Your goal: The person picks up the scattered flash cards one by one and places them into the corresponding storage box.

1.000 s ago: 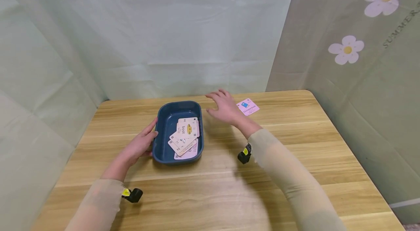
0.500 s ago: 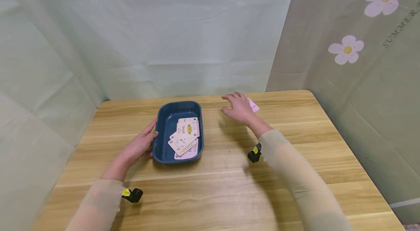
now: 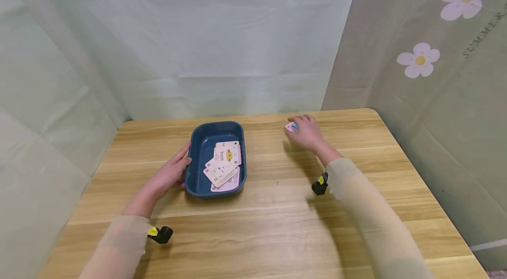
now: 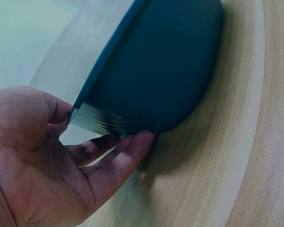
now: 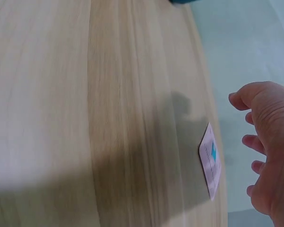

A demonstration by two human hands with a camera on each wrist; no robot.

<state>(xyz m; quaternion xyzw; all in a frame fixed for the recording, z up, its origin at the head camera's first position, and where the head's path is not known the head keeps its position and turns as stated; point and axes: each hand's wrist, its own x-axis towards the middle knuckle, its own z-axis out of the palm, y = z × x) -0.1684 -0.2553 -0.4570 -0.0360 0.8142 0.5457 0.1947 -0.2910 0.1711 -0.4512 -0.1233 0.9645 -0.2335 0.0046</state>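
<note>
A dark blue rectangular plastic box (image 3: 201, 147) stands left of centre on the table. My left hand (image 3: 169, 174) grips its left side. In the left wrist view the thumb lies at the rim and the fingertips (image 4: 143, 138) touch the box's wall (image 4: 156, 61) near its base. My right hand (image 3: 309, 133) is over a pink picture card (image 3: 291, 127) by the far table edge, partly covering it in the head view. In the right wrist view the card (image 5: 209, 161) lies flat, apart from the loosely bent fingers.
Several overlapping cards lie in the box, with a boat card (image 3: 227, 155) on top. The wooden table (image 3: 261, 235) ends at a pale cloth backdrop (image 3: 237, 50). Cloth with printed flowers (image 3: 420, 60) hangs on the right.
My right hand has moved rightward, away from the box, and over the pink card, now covering much of it. My left hand and the box stay put.
</note>
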